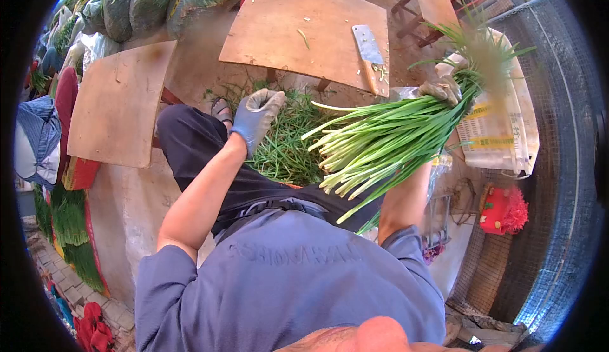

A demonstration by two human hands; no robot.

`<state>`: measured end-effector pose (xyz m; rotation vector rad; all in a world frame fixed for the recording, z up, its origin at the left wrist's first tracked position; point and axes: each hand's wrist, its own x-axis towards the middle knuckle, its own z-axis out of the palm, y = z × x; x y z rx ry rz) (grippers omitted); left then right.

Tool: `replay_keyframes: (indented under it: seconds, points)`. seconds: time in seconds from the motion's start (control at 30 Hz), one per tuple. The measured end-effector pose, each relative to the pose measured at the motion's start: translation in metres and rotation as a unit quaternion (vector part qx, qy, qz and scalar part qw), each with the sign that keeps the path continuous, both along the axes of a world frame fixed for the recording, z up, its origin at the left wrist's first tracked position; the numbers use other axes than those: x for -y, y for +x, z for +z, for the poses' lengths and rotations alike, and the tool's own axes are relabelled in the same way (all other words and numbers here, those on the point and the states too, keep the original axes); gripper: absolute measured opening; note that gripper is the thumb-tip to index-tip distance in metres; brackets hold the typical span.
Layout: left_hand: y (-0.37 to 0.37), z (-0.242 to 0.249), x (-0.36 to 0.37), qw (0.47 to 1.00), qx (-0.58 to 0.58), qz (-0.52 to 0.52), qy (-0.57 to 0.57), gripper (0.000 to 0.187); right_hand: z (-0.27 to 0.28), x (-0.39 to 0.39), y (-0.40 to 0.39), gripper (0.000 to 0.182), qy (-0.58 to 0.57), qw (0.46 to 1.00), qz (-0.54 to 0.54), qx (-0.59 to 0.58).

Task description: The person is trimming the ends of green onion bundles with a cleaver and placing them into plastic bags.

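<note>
My right hand point(444, 92), in a soiled work glove, grips a large bunch of garlic chives point(387, 133) near the leafy end. The pale cut stems fan out to the left across my lap, and a blurred patch covers part of the leaf tips. My left hand point(260, 117), in a grey-blue glove, has its fingers curled closed above my knee. Whatever it may hold is hidden. Beneath it, loose green trimmings point(292, 139) lie heaped on the floor. A cleaver point(366, 44) with a wooden handle rests on the low wooden table point(279, 31) ahead.
Another low table point(120, 107) stands at the left, and a third point(436, 0) at the back right. Stuffed bags of greens point(149, 3) line the back left. A white woven sack point(501, 123) and dark netting point(564, 98) border the right side, near a red item point(501, 210).
</note>
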<state>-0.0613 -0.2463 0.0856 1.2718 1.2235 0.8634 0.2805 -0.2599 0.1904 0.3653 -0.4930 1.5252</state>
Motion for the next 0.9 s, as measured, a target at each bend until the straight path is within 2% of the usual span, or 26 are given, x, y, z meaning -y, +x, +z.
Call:
replay_keyframes:
  seconds: [0.03, 0.07, 0.13, 0.23, 0.33, 0.37, 0.47, 0.53, 0.6, 0.67, 0.7, 0.73, 0.77, 0.83, 0.9]
  points:
    - [-0.011, -0.003, -0.013, 0.992, -0.102, -0.056, 0.049, 0.035, -0.002, 0.000, -0.001, 0.009, 0.002, 1.000, -0.002, 0.002]
    - [-0.018, -0.016, -0.029, 0.970, -0.204, -0.051, 0.117, 0.041, -0.004, 0.002, -0.002, 0.009, -0.001, 1.000, -0.009, 0.003]
    - [-0.026, -0.054, -0.066, 0.883, -0.398, -0.043, 0.244, 0.058, -0.011, 0.005, -0.002, 0.008, -0.017, 1.000, -0.017, 0.015]
    - [-0.031, -0.079, -0.154, 0.848, -0.503, -0.107, 0.125, 0.071, -0.025, 0.014, 0.003, 0.010, -0.056, 0.997, -0.039, 0.030]
    - [-0.022, -0.115, -0.219, 0.774, -0.595, -0.064, 0.206, 0.071, -0.041, 0.017, 0.014, 0.016, -0.091, 0.993, -0.062, 0.041]
    - [-0.013, -0.123, -0.236, 0.773, -0.604, -0.052, 0.189, 0.069, -0.047, 0.015, 0.018, 0.018, -0.102, 0.991, -0.070, 0.044]
    - [0.032, -0.171, -0.251, 0.744, -0.607, -0.081, 0.266, 0.065, -0.061, 0.008, 0.034, 0.025, -0.132, 0.986, -0.088, 0.051]
    - [0.091, -0.126, -0.220, 0.682, -0.544, -0.398, 0.283, 0.061, -0.069, 0.000, 0.044, 0.029, -0.147, 0.983, -0.093, 0.051]
    - [0.095, -0.122, -0.171, 0.668, -0.276, -0.491, 0.486, 0.060, -0.076, -0.009, 0.054, 0.033, -0.158, 0.980, -0.105, 0.057]
    - [0.102, -0.100, -0.187, 0.684, -0.236, -0.466, 0.510, 0.061, -0.082, -0.018, 0.061, 0.037, -0.166, 0.978, -0.112, 0.061]
    - [0.103, -0.096, -0.220, 0.707, -0.281, -0.421, 0.494, 0.062, -0.085, -0.023, 0.063, 0.038, -0.170, 0.977, -0.116, 0.060]
    - [0.101, -0.123, -0.267, 0.680, -0.347, -0.332, 0.554, 0.062, -0.087, -0.027, 0.065, 0.040, -0.174, 0.976, -0.119, 0.062]
    - [0.107, -0.113, -0.302, 0.752, -0.419, -0.239, 0.449, 0.061, -0.089, -0.032, 0.066, 0.042, -0.179, 0.974, -0.119, 0.067]
    - [0.105, -0.153, -0.370, 0.732, -0.466, -0.045, 0.495, 0.061, -0.093, -0.041, 0.067, 0.046, -0.187, 0.972, -0.122, 0.072]
    - [0.126, -0.127, -0.360, 0.671, -0.566, -0.241, 0.415, 0.062, -0.097, -0.046, 0.067, 0.050, -0.200, 0.968, -0.130, 0.073]
